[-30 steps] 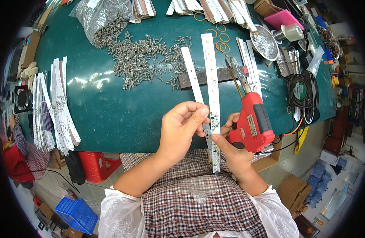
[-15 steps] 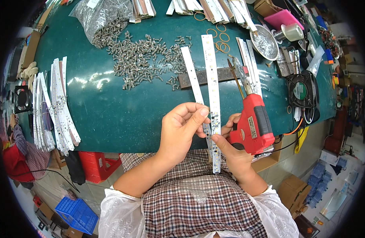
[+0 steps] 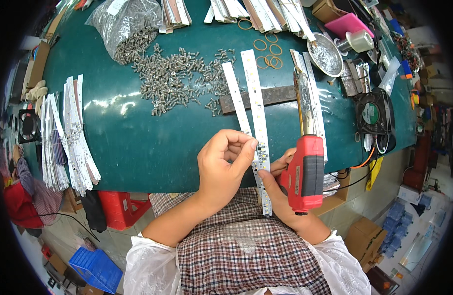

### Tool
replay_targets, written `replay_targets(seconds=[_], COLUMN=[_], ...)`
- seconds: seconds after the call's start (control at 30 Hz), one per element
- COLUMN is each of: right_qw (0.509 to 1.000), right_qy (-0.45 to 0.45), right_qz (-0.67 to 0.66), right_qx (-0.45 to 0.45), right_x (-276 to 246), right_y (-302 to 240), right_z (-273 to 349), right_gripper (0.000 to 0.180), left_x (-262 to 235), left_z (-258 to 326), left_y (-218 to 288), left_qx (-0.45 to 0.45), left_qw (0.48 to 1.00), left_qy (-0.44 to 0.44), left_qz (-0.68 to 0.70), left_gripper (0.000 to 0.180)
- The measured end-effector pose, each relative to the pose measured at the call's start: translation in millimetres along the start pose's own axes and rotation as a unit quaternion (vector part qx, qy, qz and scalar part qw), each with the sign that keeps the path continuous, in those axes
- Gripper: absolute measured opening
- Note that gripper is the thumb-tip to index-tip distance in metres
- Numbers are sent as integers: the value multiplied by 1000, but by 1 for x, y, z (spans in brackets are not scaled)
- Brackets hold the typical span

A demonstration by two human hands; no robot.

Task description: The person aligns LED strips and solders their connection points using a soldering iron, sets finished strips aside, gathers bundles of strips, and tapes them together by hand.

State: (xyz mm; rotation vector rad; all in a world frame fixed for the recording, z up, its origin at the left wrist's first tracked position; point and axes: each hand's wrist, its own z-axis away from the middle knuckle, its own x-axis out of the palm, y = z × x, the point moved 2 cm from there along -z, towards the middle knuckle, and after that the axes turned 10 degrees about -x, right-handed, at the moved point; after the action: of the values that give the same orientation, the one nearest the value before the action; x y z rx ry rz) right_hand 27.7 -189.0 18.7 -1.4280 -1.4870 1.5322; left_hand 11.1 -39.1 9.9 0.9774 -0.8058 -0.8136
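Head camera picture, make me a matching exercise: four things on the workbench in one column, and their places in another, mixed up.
Things:
1. red soldering gun
2. loose screws
3. black fan
4. rubber bands

Places:
A. far side of the bench, beside the metal bowl
B. right end of the bench
C. in the right hand
D. scattered mid-bench near a clear bag

Pairs: 1-C, 2-D, 3-B, 4-A

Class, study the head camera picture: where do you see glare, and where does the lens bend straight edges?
Head view: bright glare patches on the green table left of the hands; the table's edge bows with fisheye distortion; corners go black; the left hand, long white strip and red soldering gun stay sharp.
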Motion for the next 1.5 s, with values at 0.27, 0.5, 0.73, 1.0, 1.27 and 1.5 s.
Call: replay_targets(seconds=[0.27, 0.5, 0.73, 1.0, 1.27, 1.5], right_qw=[998, 995, 999, 995, 998, 975], right_qy=[-1, -39, -7, -51, -31, -169], right_qz=[-52, -85, -39, -73, -36, 118], right_qx=[32, 35, -15, 33, 26, 86], right_x=[-1, -1, -7, -35, -53, -70], right_y=[-8, -9, -11, -17, -13, -13], right_z=[-3, -7, -6, 13, 29, 46], right_gripper=[51, 49, 51, 44, 38, 30], left_x=[-2, -6, -29, -44, -39, -48], left_z=[-1, -3, -19, -33, -28, -27], left_y=[6, 8, 9, 0, 13, 20], left_qx=[-89, -85, -90, -100, -15, 98], left_qw=[989, 992, 996, 978, 938, 925], left_qy=[-41, -59, -21, 50, 85, 83], left_qz=[108, 74, 0, -178, -337, -356], left_gripper=[12, 13, 12, 12, 15, 19])
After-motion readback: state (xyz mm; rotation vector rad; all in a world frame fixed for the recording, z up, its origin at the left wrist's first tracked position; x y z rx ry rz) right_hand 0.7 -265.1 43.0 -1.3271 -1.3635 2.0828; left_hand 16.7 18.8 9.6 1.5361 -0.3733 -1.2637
